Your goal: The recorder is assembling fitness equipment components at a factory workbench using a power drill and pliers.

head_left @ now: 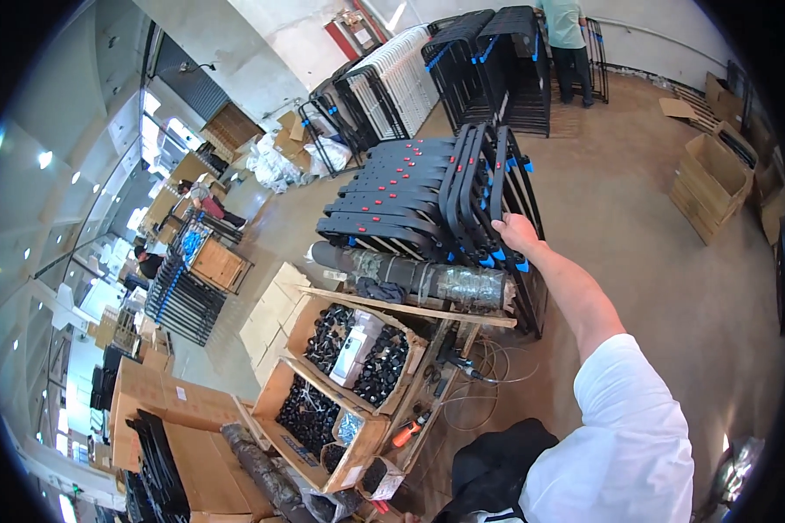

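My right arm, in a white sleeve, reaches forward, and my right hand (518, 232) is closed round the upright edge of a black metal frame (501, 179). This frame is the nearest of a tight row and has blue end pieces. Beside it stand more curved black frames (392, 196) with small red parts on their upper faces. At the very bottom edge, only a small skin-toned sliver that may be my left hand (408, 518) shows; its fingers cannot be made out.
Left of me, a wooden workbench (410, 309) carries a film-wrapped roll (462, 283) and cardboard boxes (377, 427) of black parts. An orange-handled tool (408, 431) and a coiled hose (490, 383) lie nearby. A person (567, 44) stands beside frame racks (515, 65). An open carton (713, 179) sits right.
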`<state>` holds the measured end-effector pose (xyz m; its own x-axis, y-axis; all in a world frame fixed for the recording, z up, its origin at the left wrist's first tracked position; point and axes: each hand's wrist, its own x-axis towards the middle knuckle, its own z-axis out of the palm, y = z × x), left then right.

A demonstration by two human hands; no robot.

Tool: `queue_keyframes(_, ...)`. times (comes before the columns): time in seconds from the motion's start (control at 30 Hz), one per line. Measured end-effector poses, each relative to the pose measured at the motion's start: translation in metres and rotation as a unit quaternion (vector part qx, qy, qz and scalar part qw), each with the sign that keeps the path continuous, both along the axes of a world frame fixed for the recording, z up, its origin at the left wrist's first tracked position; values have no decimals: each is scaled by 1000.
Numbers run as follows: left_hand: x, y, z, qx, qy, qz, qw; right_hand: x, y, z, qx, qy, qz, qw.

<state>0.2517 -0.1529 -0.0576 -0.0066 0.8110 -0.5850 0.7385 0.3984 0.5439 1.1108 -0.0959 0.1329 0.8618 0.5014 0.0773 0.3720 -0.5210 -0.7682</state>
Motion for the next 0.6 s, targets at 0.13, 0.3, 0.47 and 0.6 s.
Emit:
queue_keyframes(0.13,71,67,0,-54,-206,103,972,12,-82,9,-18,2,2,1000)
queue_keyframes(0.3,275,107,75,-37,-365,-93,926,-44,-196,3,-40,32,1,999)
queue_keyframes(0.47,494,49,167,-74,-413,-377,826,-170,-271,-1,0,104,64,993)
queue_keyframes(0.6,570,-31,209,-233,-480,-302,790,-205,-313,-32,308,412,-30,857)
